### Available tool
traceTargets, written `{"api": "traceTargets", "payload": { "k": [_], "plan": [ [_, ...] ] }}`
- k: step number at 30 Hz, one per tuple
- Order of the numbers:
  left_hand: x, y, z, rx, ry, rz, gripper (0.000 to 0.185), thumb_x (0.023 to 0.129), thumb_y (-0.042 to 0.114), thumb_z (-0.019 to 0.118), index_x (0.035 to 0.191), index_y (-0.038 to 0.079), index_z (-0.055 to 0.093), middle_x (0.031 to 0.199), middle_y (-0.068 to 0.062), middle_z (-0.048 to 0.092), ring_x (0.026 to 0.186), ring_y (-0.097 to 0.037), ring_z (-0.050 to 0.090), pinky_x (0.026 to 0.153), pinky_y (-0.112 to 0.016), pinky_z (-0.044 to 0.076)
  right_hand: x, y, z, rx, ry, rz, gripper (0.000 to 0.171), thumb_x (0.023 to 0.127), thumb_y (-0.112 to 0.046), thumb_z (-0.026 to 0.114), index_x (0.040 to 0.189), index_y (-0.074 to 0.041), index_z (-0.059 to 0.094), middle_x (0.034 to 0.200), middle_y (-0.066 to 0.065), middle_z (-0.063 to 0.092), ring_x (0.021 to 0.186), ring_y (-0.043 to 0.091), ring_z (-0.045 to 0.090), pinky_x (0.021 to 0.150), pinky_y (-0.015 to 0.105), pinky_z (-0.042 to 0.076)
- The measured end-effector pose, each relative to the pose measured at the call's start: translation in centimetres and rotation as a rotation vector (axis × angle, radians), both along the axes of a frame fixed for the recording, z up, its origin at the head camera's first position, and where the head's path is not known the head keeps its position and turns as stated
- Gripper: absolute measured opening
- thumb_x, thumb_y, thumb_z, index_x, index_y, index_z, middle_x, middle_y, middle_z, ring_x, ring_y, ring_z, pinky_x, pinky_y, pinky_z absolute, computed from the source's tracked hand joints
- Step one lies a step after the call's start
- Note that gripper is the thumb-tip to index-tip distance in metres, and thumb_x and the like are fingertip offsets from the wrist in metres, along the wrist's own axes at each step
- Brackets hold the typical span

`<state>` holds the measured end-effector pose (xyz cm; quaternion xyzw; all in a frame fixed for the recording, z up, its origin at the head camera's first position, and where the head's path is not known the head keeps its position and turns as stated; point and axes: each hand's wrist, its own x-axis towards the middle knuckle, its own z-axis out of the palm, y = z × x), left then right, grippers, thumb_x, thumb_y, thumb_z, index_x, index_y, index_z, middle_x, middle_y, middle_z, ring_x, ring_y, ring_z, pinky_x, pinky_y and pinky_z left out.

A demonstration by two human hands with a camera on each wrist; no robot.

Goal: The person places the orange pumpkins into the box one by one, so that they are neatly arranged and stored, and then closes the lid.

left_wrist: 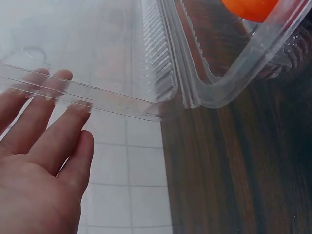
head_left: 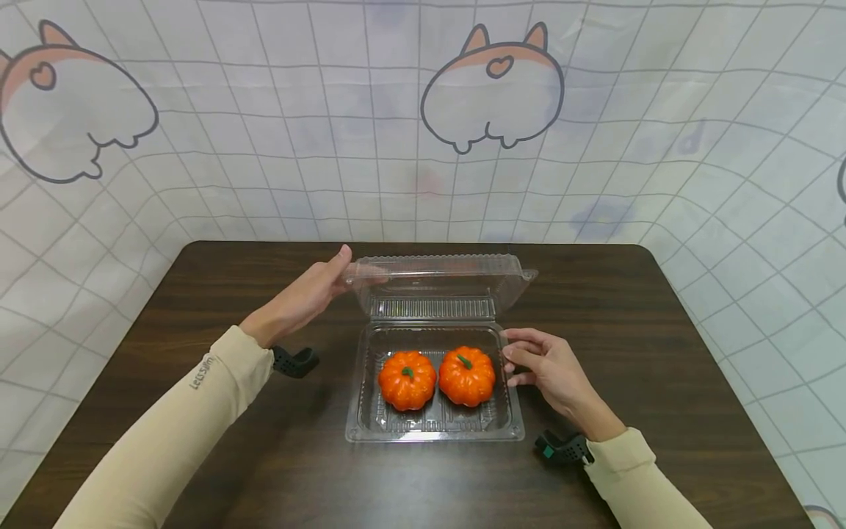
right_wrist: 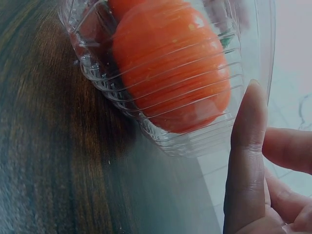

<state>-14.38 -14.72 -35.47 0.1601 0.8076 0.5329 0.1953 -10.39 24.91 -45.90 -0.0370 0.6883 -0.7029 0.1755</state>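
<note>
A clear plastic clamshell box stands open in the middle of the table, its lid tilted up at the back. Two orange pumpkins lie side by side in its tray, a left pumpkin and a right pumpkin. My left hand is at the lid's left corner. In the left wrist view its straight fingers lie against the lid from behind. My right hand rests at the tray's right rim with loosely bent fingers. The right wrist view shows the thumb just beside the tray wall, with a pumpkin behind it.
The dark wooden table has bare room on both sides of the box and in front of it. A white gridded cloth with cartoon prints hangs behind and around the table. Black wrist mounts sit at both sleeves.
</note>
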Motion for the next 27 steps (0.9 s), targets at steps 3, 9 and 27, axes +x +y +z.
{"api": "traceTargets", "payload": {
  "k": [3, 9, 27],
  "plan": [
    [0.5, -0.1, 0.7, -0.065, -0.009, 0.001, 0.091, 0.103, 0.074, 0.015, 0.159, 0.006, 0.038, 0.171, -0.013, 0.029, 0.162, -0.037, 0.020, 0.132, -0.060, 0.011, -0.1, 0.0, 0.1, -0.001, -0.001, 0.003, 0.049, 0.102, -0.008, 0.063, 0.144, 0.010, 0.046, 0.095, -0.006, 0.073, 0.076, 0.009, 0.067, 0.070, 0.028, 0.065],
    [1.0, 0.1, 1.8, -0.150, 0.057, -0.065, 0.079, 0.105, 0.070, 0.015, 0.153, 0.020, 0.052, 0.160, -0.002, 0.051, 0.154, -0.031, 0.040, 0.129, -0.061, 0.024, -0.1, -0.2, 0.1, -0.009, -0.005, 0.005, 0.050, 0.102, -0.007, 0.063, 0.145, 0.012, 0.045, 0.094, -0.006, 0.073, 0.077, 0.009, 0.067, 0.070, 0.027, 0.065],
    [3.3, 1.7, 3.5, -0.407, 0.126, -0.162, 0.071, 0.105, 0.069, 0.028, 0.153, 0.022, 0.051, 0.161, -0.001, 0.049, 0.150, -0.024, 0.048, 0.125, -0.053, 0.037, 0.0, -0.5, 0.5, 0.004, -0.024, -0.017, 0.048, 0.103, -0.006, 0.060, 0.144, 0.012, 0.044, 0.096, -0.006, 0.073, 0.076, 0.008, 0.067, 0.069, 0.028, 0.065]
  ]
}}
